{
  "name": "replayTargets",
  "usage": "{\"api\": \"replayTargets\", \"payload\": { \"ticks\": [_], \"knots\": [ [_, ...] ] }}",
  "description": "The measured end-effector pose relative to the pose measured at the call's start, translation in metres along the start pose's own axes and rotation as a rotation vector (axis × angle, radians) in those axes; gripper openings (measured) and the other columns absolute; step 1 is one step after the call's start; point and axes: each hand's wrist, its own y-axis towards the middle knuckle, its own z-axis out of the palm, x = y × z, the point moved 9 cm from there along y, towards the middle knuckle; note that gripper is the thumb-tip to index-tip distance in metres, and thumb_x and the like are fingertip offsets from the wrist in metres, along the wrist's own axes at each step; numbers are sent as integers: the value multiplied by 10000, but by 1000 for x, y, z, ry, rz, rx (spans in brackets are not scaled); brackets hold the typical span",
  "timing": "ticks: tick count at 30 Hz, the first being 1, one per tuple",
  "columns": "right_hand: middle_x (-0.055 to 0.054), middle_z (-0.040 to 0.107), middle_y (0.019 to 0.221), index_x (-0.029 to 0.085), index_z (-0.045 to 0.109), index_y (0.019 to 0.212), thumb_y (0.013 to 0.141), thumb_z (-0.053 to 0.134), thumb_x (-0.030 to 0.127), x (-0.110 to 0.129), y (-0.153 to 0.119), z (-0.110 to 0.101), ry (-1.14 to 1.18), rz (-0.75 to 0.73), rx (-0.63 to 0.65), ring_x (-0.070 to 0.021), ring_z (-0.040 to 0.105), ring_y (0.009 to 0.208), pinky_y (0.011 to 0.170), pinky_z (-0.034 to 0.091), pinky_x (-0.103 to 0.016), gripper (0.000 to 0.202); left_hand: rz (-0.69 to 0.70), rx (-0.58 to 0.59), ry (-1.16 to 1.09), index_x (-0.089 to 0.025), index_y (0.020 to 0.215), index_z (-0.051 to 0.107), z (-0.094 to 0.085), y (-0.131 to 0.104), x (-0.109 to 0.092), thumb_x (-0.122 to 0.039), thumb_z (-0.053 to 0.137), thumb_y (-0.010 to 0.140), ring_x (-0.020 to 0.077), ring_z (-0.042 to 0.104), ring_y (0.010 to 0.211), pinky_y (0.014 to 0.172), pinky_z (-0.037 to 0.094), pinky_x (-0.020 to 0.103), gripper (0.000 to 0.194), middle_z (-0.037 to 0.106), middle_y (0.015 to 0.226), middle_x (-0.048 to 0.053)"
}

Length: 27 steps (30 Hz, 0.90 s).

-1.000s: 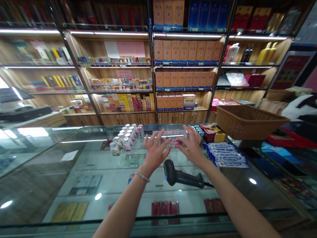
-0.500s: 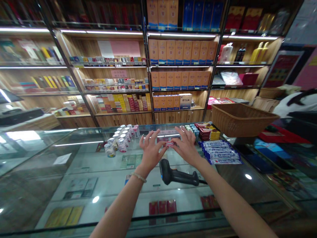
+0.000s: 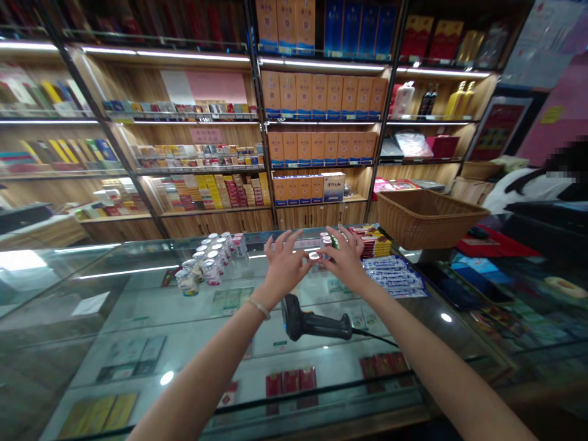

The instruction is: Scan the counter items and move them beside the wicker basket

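Note:
A small white-lidded jar (image 3: pixel 315 256) is pinched between both hands above the glass counter; its body is mostly hidden by fingers. My left hand (image 3: pixel 283 263), with a beaded bracelet at the wrist, grips its left side with thumb and forefinger, the other fingers raised. From the other side, my right hand (image 3: pixel 345 262) holds it the same way. Just nearer than the hands, a black barcode scanner (image 3: pixel 316 323) lies on the glass. Similar small jars (image 3: pixel 214 257) stand in rows to the left. More small jars (image 3: pixel 326 237) show partly behind my right hand.
Blue-and-white packs (image 3: pixel 395 275) lie right of my hands, with red and yellow packs (image 3: pixel 374 242) stacked behind. A wicker basket (image 3: pixel 427 217) sits at the back right. The scanner's cable (image 3: pixel 376 337) runs under my right forearm. Shelves of boxes (image 3: pixel 316 95) line the wall.
The small item between my fingers has turned: its pink side showed before, and its white top faces me now. The view has shifted slightly to the right.

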Motion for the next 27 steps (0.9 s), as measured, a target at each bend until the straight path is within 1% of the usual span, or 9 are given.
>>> {"api": "replayTargets", "payload": {
  "ticks": [5, 8, 11, 16, 20, 24, 27],
  "knots": [
    [-55, 512, 1552, 330, 792, 1002, 903, 730, 372, -28, -12, 1, -25, 42, 17, -334, 315, 1479, 1156, 176, -584, 124, 36, 71, -22, -267, 825, 770, 29, 15, -19, -386, 744, 851, 367, 382, 1467, 1206, 163, 694, 125, 529, 1557, 52],
    [-53, 512, 1554, 339, 796, 995, 908, 726, 389, -40, -17, 2, -28, 57, 32, -329, 322, 1477, 1151, 182, -582, 122, 47, 79, -28, -264, 794, 768, 40, 18, -28, -367, 739, 847, 360, 385, 1464, 1212, 149, 694, 119, 531, 1554, 48],
    [-50, 513, 1556, 345, 796, 988, 912, 723, 393, -48, -18, 4, -33, 66, 50, -323, 327, 1478, 1154, 179, -583, 115, 46, 98, -26, -264, 791, 772, 49, 22, -31, -370, 731, 853, 357, 372, 1474, 1207, 151, 701, 130, 530, 1556, 53],
    [-64, 497, 1566, 314, 793, 993, 924, 697, 419, -57, -6, 10, -65, 75, 68, -327, 298, 1486, 1163, 176, -591, 158, -13, 150, -16, -271, 825, 797, 60, 38, -24, -377, 721, 862, 366, 369, 1472, 1189, 189, 708, 135, 530, 1555, 58],
    [-69, 481, 1579, 309, 789, 1020, 949, 658, 390, -64, 5, 18, -91, 88, 75, -326, 279, 1494, 1162, 173, -603, 169, -74, 168, -18, -302, 866, 813, 72, 52, -15, -378, 730, 853, 372, 362, 1469, 1176, 221, 703, 113, 513, 1567, 47],
    [-68, 478, 1585, 310, 790, 1016, 933, 682, 360, -70, 9, 30, -104, 102, 108, -330, 279, 1498, 1162, 162, -614, 146, -85, 204, 16, -304, 887, 815, 89, 58, -11, -361, 740, 847, 363, 360, 1472, 1187, 208, 695, 103, 508, 1573, 59],
    [-73, 476, 1588, 307, 793, 1012, 904, 721, 351, -74, 8, 40, -114, 98, 135, -330, 285, 1496, 1165, 160, -612, 137, -82, 223, 27, -287, 886, 818, 97, 58, -10, -346, 730, 852, 371, 376, 1462, 1180, 213, 706, 111, 514, 1567, 84]
  ]
}}
